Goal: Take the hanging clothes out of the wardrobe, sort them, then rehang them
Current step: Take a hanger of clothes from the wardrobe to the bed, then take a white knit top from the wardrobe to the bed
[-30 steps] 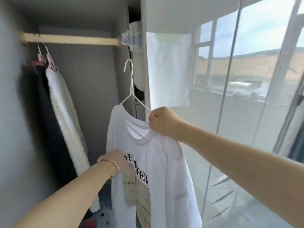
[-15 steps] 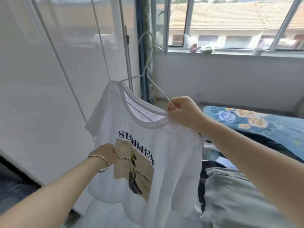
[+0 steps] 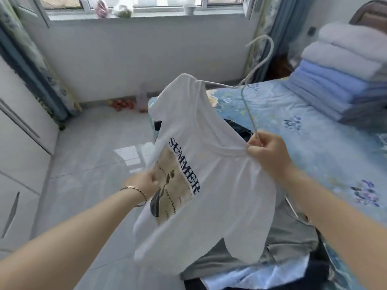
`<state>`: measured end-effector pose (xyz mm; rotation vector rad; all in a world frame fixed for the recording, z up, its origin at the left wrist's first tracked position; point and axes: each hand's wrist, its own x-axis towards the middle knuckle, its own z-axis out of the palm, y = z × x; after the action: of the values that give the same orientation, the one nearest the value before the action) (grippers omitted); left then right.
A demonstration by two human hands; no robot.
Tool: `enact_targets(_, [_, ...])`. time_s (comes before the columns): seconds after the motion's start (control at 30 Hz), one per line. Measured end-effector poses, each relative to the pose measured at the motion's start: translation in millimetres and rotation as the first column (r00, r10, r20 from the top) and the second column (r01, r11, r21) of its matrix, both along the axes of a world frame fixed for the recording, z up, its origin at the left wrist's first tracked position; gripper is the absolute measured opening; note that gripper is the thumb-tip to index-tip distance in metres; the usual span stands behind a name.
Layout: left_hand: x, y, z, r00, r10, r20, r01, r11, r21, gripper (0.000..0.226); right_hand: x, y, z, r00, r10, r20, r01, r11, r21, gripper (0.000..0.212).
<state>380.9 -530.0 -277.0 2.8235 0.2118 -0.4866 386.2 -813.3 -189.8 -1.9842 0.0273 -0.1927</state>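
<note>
The white T-shirt should be laid flat on the bed, beside the gray garment; its collar and hanger are pinched by the right hand, its front by the left hand

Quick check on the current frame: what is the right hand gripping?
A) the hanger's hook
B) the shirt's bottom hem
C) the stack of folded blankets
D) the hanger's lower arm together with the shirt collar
D: the right hand pinches the white hanger at its lower arm where it meets the collar of the white T-shirt; the hook points up, free, away from the hand.
</note>
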Motion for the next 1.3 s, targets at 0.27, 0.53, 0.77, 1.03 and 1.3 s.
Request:
enact_targets(0.27, [53,-102,-63,0.991,-0.040,-0.126,0.039,0.999,-0.012,0.017,44,-165,-164,0.886,-0.406,-0.225,0.332,0.893,-0.304,0.010])
enact_targets(0.53, [76,-144,-105,0.982,-0.041,-0.184,0.036,0.999,-0.034,0.015,56,-227,-272,0.735,-0.574,-0.361,0.366,0.784,-0.501,0.028])
enact_targets(0.77, [86,-138,-105,0.980,-0.003,-0.199,-0.009,0.998,-0.061,0.015,81,-231,-268,0.568,-0.706,-0.423,0.371,0.679,-0.634,0.038])
enact_targets(1.03, [70,-90,-74,0.980,0.086,-0.182,-0.095,0.995,-0.039,0.012,107,-93,-224,0.762,-0.318,-0.564,-0.147,0.764,-0.629,0.036])
enact_targets(1.3, [-22,53,-12,0.916,0.368,-0.158,-0.366,0.930,0.042,0.005,69,161,-116,0.646,0.482,-0.591,-0.757,0.502,-0.418,0.034])
